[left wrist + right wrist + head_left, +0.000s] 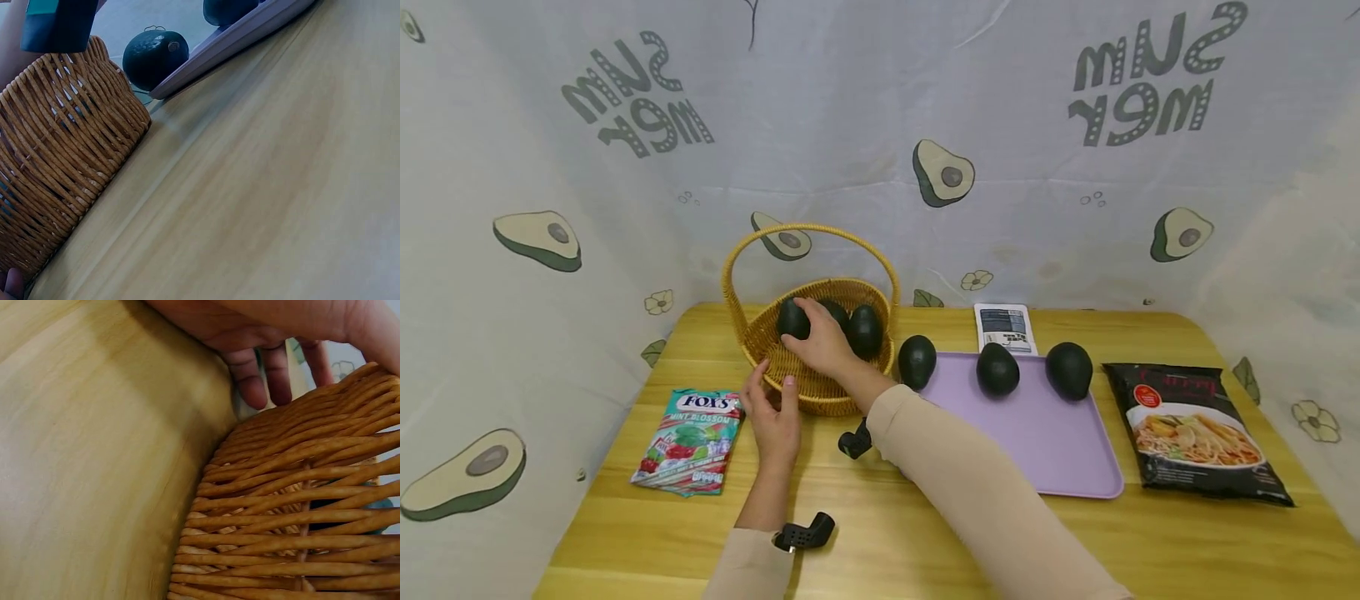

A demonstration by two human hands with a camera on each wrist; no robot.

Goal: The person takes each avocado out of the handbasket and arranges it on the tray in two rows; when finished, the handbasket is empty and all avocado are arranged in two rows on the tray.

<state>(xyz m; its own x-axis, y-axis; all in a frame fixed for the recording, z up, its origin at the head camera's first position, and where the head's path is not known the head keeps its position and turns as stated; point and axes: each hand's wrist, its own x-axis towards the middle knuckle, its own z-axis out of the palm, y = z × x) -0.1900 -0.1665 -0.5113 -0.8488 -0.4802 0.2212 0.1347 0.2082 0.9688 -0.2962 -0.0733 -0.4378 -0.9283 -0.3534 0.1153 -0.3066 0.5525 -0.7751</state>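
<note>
A yellow wicker basket [831,406] with a tall hoop handle stands at the back left of the table. My right hand [827,337] reaches over its front rim and grips a dark green avocado [792,320] at the left side inside. Two other avocados lie in the basket; one [865,332] rests at the right, and the other [835,313] is partly covered by my right hand. My left hand [775,425] is at the basket's front left, fingers loosely spread beside the wall. In the right wrist view, the left hand's fingers [250,387] hang alongside the weave [262,519].
A lilac tray [1037,454] right of the basket has three avocados along its back edge, one [997,370] in the middle. Behind it lies a white packet [1003,327]. A candy bag [692,442] lies at left, a black noodle pack [1198,433] at right.
</note>
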